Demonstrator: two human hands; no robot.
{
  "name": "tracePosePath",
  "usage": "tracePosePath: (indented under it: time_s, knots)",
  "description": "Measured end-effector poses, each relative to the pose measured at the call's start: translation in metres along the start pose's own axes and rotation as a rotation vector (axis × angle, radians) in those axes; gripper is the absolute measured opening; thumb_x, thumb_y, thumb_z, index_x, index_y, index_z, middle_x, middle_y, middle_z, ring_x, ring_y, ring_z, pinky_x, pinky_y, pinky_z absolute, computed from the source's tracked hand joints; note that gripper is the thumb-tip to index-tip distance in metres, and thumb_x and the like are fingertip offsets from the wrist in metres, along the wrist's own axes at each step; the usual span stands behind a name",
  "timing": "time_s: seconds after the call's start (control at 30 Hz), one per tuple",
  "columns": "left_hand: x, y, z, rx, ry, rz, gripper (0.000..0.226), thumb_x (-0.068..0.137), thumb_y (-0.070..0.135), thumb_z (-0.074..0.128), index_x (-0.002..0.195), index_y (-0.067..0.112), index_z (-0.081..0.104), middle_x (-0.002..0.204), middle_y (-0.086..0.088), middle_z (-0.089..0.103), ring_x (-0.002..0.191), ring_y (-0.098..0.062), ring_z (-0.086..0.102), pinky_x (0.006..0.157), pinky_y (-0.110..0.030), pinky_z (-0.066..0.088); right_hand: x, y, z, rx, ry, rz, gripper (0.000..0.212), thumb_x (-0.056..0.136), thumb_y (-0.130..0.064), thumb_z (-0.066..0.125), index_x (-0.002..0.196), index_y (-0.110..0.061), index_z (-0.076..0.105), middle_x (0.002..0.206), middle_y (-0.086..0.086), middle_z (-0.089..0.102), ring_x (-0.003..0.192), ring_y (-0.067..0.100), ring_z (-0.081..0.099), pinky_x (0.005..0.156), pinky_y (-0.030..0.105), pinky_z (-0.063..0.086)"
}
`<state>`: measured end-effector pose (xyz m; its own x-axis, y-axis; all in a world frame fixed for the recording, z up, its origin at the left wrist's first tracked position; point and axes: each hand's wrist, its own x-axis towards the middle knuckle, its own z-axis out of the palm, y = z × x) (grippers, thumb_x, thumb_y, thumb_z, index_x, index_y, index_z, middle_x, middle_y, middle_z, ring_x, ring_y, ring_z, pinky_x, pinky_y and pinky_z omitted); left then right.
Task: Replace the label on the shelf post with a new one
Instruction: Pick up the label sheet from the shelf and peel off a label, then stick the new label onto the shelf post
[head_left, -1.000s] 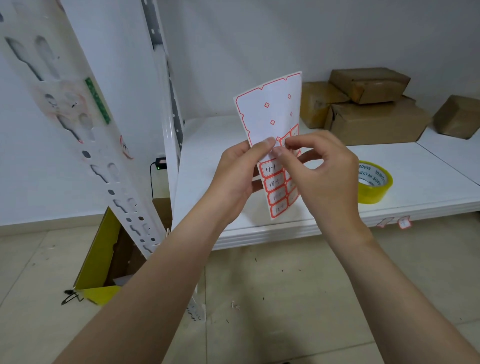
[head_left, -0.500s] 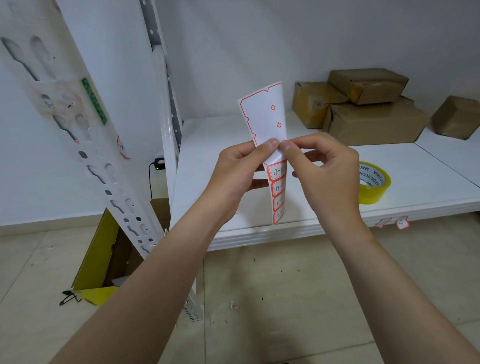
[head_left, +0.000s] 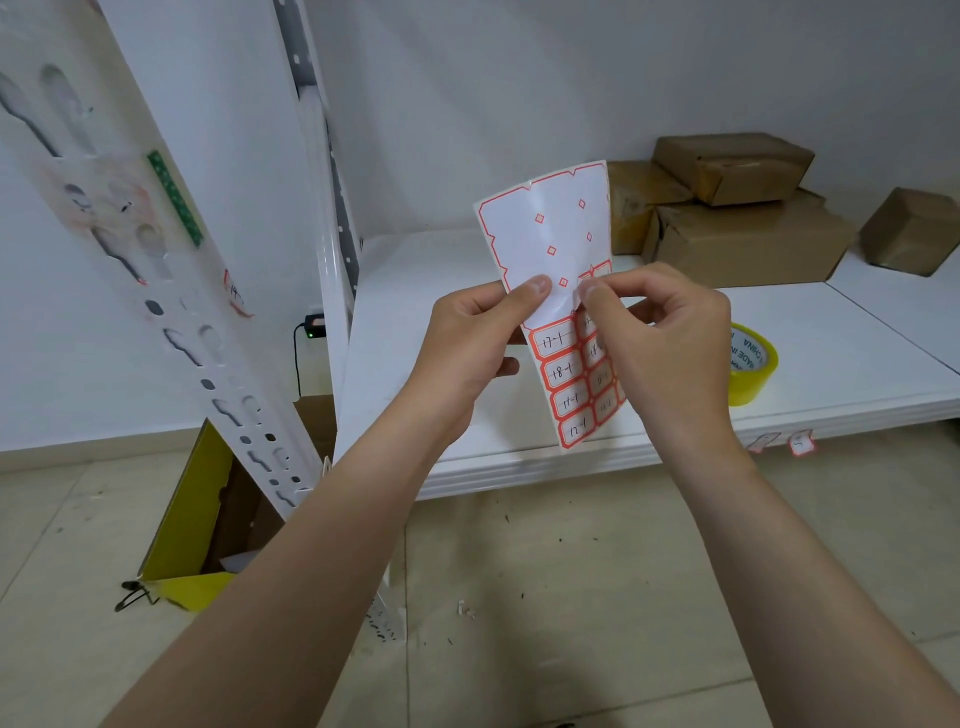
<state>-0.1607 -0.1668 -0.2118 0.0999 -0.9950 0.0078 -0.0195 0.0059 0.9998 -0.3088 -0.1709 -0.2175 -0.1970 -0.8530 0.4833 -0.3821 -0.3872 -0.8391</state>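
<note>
A white label sheet with red-bordered stickers is held upright in front of me over the shelf. Its upper part is bare backing; handwritten labels fill the lower part. My left hand pinches the sheet's left edge with the thumb on the front. My right hand pinches a label at the sheet's middle between thumb and forefinger. The white slotted shelf post leans at the left, with a torn red-edged old label on its side.
A white shelf board carries a yellow tape roll and several brown cardboard boxes. Two small labels stick to the shelf's front edge. A yellow open box sits on the tiled floor by the post.
The sheet turned edge-on half a second ago and now faces me again. My right thumb and forefinger have closed on a label near the sheet's middle.
</note>
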Motion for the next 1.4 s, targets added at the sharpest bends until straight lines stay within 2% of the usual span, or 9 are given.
tracePosePath:
  time_s: [0.17, 0.3, 0.47, 0.63, 0.8, 0.93, 1.13, 1.3, 1.4]
  knots:
    - [0.002, 0.0, -0.001, 0.003, 0.057, -0.035, 0.02, 0.098, 0.039, 0.064, 0.087, 0.028, 0.076, 0.087, 0.011, 0.08, 0.081, -0.013, 0.073, 0.078, -0.035, 0.054, 0.003, -0.002, -0.005, 0.012, 0.018, 0.078, 0.006, 0.092, -0.034, 0.071, 0.088, -0.032, 0.073, 0.092, -0.015, 0.075, 0.079, 0.004, 0.072, 0.068, 0.018, 0.058]
    - [0.003, 0.0, -0.001, -0.008, 0.078, -0.054, 0.019, 0.098, 0.039, 0.064, 0.09, 0.027, 0.075, 0.087, 0.011, 0.08, 0.08, -0.012, 0.073, 0.076, -0.033, 0.053, 0.005, -0.004, -0.009, 0.063, 0.017, 0.15, 0.009, 0.092, -0.034, 0.071, 0.084, -0.031, 0.075, 0.08, -0.011, 0.076, 0.068, 0.011, 0.071, 0.064, 0.031, 0.062]
    - [0.006, -0.002, -0.002, -0.016, 0.094, -0.078, 0.02, 0.098, 0.04, 0.064, 0.091, 0.025, 0.076, 0.089, 0.008, 0.081, 0.079, -0.015, 0.07, 0.069, -0.031, 0.047, 0.007, -0.007, -0.012, 0.175, 0.02, 0.244, 0.011, 0.092, -0.026, 0.071, 0.083, -0.022, 0.076, 0.073, -0.005, 0.075, 0.059, 0.013, 0.07, 0.058, 0.031, 0.063]
    - [0.01, -0.005, -0.003, -0.047, 0.113, -0.093, 0.019, 0.097, 0.038, 0.066, 0.093, 0.023, 0.077, 0.095, 0.001, 0.08, 0.068, -0.016, 0.052, 0.053, -0.023, 0.037, 0.008, -0.012, -0.015, 0.315, 0.046, 0.348, 0.014, 0.093, -0.018, 0.07, 0.08, -0.017, 0.074, 0.072, 0.005, 0.075, 0.06, 0.022, 0.072, 0.061, 0.037, 0.065]
    - [0.015, -0.009, 0.002, -0.06, 0.132, -0.129, 0.02, 0.097, 0.039, 0.066, 0.095, 0.021, 0.076, 0.102, -0.008, 0.078, 0.07, -0.018, 0.052, 0.052, -0.023, 0.036, 0.007, -0.013, -0.017, 0.423, 0.067, 0.422, 0.014, 0.093, -0.016, 0.07, 0.079, -0.014, 0.072, 0.07, 0.003, 0.077, 0.064, 0.028, 0.075, 0.065, 0.04, 0.066]
    - [0.019, -0.014, 0.009, -0.067, 0.137, -0.162, 0.023, 0.098, 0.039, 0.063, 0.101, 0.02, 0.075, 0.098, -0.005, 0.079, 0.072, -0.017, 0.057, 0.051, -0.022, 0.036, 0.009, -0.011, -0.02, 0.459, 0.088, 0.461, 0.017, 0.094, -0.016, 0.068, 0.077, -0.015, 0.07, 0.077, 0.002, 0.078, 0.071, 0.033, 0.077, 0.069, 0.043, 0.066]
    - [0.031, -0.024, 0.025, -0.097, 0.098, -0.244, 0.016, 0.1, 0.034, 0.059, 0.101, 0.022, 0.071, 0.098, 0.003, 0.074, 0.072, -0.013, 0.063, 0.056, -0.024, 0.041, 0.012, -0.008, -0.022, 0.427, 0.108, 0.476, 0.015, 0.094, -0.017, 0.068, 0.08, -0.012, 0.071, 0.071, -0.006, 0.076, 0.067, 0.03, 0.077, 0.071, 0.047, 0.065]
    - [0.038, -0.027, 0.022, -0.113, 0.079, -0.264, 0.027, 0.099, 0.026, 0.063, 0.121, 0.01, 0.067, 0.117, -0.007, 0.074, 0.086, -0.022, 0.076, 0.059, -0.029, 0.06, 0.015, -0.007, -0.016, 0.368, 0.117, 0.452, 0.012, 0.092, -0.017, 0.07, 0.081, -0.014, 0.074, 0.077, -0.004, 0.076, 0.064, 0.025, 0.076, 0.068, 0.047, 0.065]
    - [0.034, -0.017, 0.015, -0.119, 0.121, -0.223, 0.058, 0.096, 0.025, 0.067, 0.147, 0.009, 0.044, 0.126, -0.006, 0.063, 0.098, -0.025, 0.075, 0.069, -0.036, 0.065, 0.012, -0.01, -0.007, 0.326, 0.083, 0.401, 0.012, 0.09, -0.017, 0.07, 0.081, -0.011, 0.075, 0.074, -0.002, 0.074, 0.059, 0.022, 0.072, 0.065, 0.05, 0.065]
